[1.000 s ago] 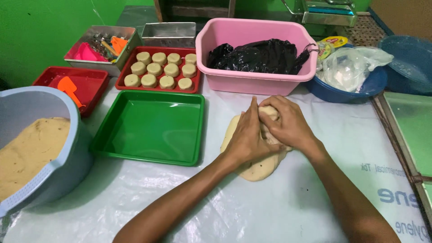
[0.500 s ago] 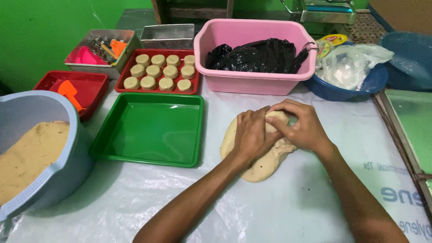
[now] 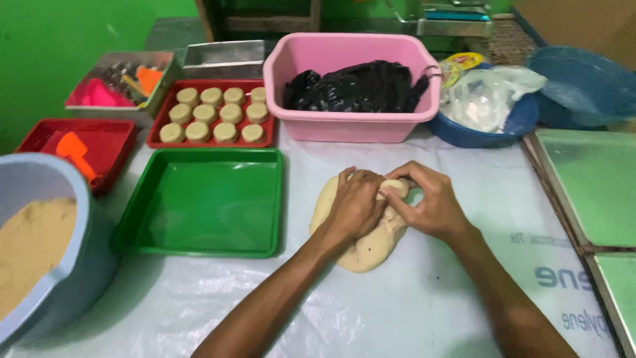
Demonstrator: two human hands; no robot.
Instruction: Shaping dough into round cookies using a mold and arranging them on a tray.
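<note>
Head view, looking down on a plastic-covered table (image 3: 199,311): left hand (image 3: 354,209) and right hand (image 3: 427,209) close together atop a slab of pale dough (image 3: 364,248), fingers curled and pinching up a small lump (image 3: 395,187) at the far end. Dough flat on the sheet, just right of an empty green tray (image 3: 205,202), in front of a pink tub (image 3: 351,86) with a black bag (image 3: 358,86) inside.

Judged soft and pliable, somewhat dense, probably a little tacky against skin and plastic; likely to stretch or tear rather than lift whole. Best taken from the thick far edge in small pinches, or scooped from beneath with both palms.

Farther back, a red tray (image 3: 212,113) of round moulded pieces (image 3: 212,116); at left, a second red tray (image 3: 79,149) with an orange tool (image 3: 76,149), and a grey-blue basin (image 3: 46,245) of sandy mix (image 3: 30,242), cut off by the frame edge. At right, a blue bowl (image 3: 477,126) with a clear bag (image 3: 487,96).

Middle of the dough hidden under both hands; fingertip contact hard to make out. Far-corner container contents blurred, and the flat green panels at right only partly in frame.
</note>
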